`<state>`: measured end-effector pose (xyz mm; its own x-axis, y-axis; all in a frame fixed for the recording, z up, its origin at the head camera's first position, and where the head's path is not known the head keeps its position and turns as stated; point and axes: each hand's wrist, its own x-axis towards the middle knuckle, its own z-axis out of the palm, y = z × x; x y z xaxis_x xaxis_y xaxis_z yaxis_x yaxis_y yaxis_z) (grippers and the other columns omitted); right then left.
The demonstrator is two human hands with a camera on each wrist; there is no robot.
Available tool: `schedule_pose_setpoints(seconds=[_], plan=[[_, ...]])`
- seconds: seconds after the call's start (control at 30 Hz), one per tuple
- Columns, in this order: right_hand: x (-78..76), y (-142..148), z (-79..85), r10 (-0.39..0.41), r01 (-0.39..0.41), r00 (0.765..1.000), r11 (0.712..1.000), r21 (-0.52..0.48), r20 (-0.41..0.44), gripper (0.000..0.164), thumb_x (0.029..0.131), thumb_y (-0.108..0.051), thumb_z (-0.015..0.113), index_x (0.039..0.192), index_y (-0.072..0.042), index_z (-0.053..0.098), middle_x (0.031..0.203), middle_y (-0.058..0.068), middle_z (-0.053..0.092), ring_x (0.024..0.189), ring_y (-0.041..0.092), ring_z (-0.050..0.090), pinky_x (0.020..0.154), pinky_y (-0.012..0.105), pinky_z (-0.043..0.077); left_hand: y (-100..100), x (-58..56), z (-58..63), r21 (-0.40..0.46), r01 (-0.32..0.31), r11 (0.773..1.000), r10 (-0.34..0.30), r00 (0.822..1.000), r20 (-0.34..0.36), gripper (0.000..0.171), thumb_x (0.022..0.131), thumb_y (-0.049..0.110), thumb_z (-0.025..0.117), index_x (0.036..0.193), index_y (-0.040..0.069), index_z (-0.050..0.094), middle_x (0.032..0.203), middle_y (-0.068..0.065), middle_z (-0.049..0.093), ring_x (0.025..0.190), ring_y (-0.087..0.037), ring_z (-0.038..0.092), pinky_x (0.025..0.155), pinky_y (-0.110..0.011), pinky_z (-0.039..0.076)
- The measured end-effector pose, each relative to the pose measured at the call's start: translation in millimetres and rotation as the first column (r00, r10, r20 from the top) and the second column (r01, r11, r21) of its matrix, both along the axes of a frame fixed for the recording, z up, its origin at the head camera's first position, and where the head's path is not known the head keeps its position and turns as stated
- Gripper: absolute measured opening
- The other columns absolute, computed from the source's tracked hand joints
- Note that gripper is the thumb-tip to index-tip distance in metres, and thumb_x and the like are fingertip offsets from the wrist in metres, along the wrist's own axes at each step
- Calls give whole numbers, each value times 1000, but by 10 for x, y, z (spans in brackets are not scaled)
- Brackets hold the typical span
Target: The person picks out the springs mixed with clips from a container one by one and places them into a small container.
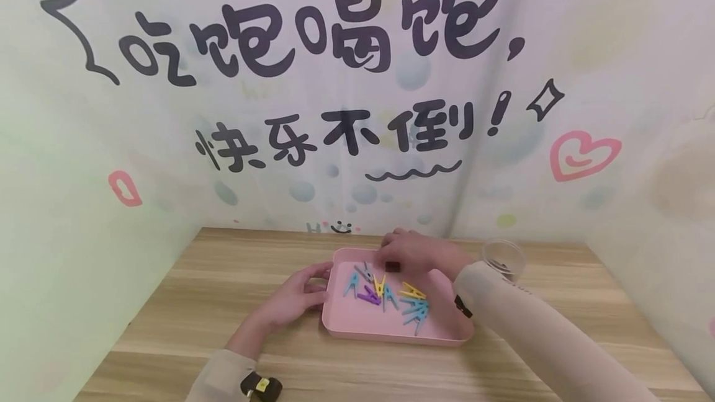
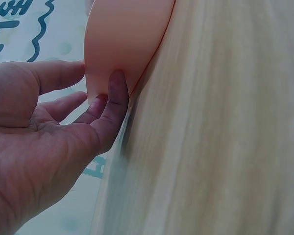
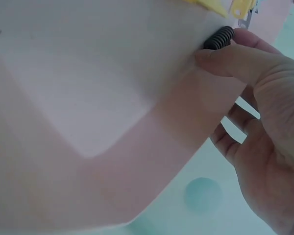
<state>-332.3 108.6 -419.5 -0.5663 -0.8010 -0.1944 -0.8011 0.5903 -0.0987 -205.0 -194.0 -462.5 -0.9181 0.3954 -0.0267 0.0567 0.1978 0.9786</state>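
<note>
My right hand (image 1: 410, 250) reaches over the far wall of a pink tray (image 1: 391, 338). In the right wrist view its thumb and forefinger pinch a small black ribbed piece, like a coil spring (image 3: 219, 38), low against the tray's inner side. My left hand (image 1: 293, 296) rests at the tray's left end; its loosely bent fingertips touch the outer wall (image 2: 122, 44) in the left wrist view. Inside the tray lie several small clothespins: blue ones (image 1: 416, 311), yellow ones (image 1: 413, 291), a purple one (image 1: 368, 294) and a grey one (image 1: 364, 273).
A clear round container (image 1: 504, 257) with something dark inside stands to the right of the tray, partly behind my right sleeve (image 1: 536, 321). The wood-grain table (image 1: 223, 265) meets a printed backdrop (image 1: 313, 197) at its far edge.
</note>
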Motion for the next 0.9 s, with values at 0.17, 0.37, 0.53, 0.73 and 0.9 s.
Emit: schedule_pose_setpoints(seconds=[0.17, 0.37, 0.53, 0.73, 0.9], plan=[[15, -16, -12, 10, -10, 1000, 1000, -8, -6, 31, 101, -16, 75, 119, -41, 73, 129, -7, 64, 117, 17, 52, 102, 39, 52, 1, -4, -16, 9, 8, 1000, -8, 1000, 2, 64, 105, -1, 59, 162, -6, 31, 154, -29, 44, 132, -45, 58, 100, -41, 60], [24, -16, 0, -23, 23, 1000, 1000, -13, 12, 31, 97, -16, 79, 115, -41, 75, 127, -7, 63, 116, 16, 51, 101, 38, 52, 1, -2, -11, 8, 7, 1000, -7, 1000, 4, 63, 105, -1, 58, 162, -6, 31, 154, -30, 44, 132, -46, 58, 100, -42, 60], [4, 18, -18, -34, 36, 998, 998, -49, 45, 31, 95, -16, 80, 109, -43, 74, 125, -10, 61, 115, 15, 50, 99, 38, 52, 7, 8, 4, -5, -3, 1000, 3, 1000, 5, 63, 105, 0, 59, 162, -5, 32, 153, -28, 45, 132, -45, 59, 100, -41, 60], [-42, 66, -7, 48, -44, 998, 993, -110, 34, 26, 94, -13, 76, 107, -36, 75, 107, -17, 64, 109, 12, 52, 99, 37, 49, 11, 7, 8, -2, 0, 1000, 0, 1000, 3, 63, 105, 0, 59, 162, -6, 33, 153, -29, 46, 129, -44, 60, 99, -41, 60], [-23, 148, 80, -23, 52, 990, 977, -205, 142, 29, 90, -13, 80, 113, -31, 79, 112, -18, 65, 112, 13, 54, 101, 39, 49, 8, 4, 10, -3, -3, 1000, 3, 1000, 3, 63, 105, -1, 59, 162, -6, 33, 152, -29, 46, 129, -44, 60, 99, -41, 61]])
